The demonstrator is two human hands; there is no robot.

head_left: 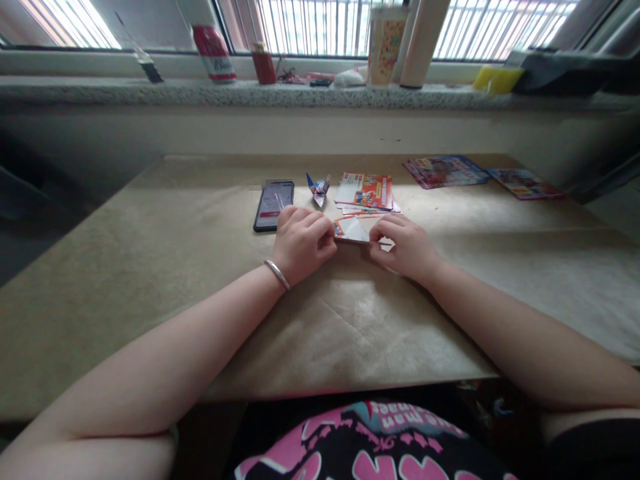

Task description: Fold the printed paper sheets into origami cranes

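Observation:
Between my two hands is a folded piece of printed paper point(353, 229), white with orange at its left end. My left hand point(305, 243), with a silver bangle at the wrist, pinches its left end. The fingers of my right hand point(403, 243) are closed at its right end. Just beyond lies a small stack of orange and white printed sheets point(365, 191). A folded paper crane point(319, 190) stands left of the stack. Next to my left hand is a phone point(274, 203) with its screen lit, partly covered by that hand.
Glossy printed leaflets point(445, 171) lie at the table's back right, with more leaflets point(524, 183) beside them. On the stone windowsill point(300, 97) stand a red can point(214, 53), a red bottle point(263, 65), a patterned cup point(386, 47) and a yellow block point(497, 79).

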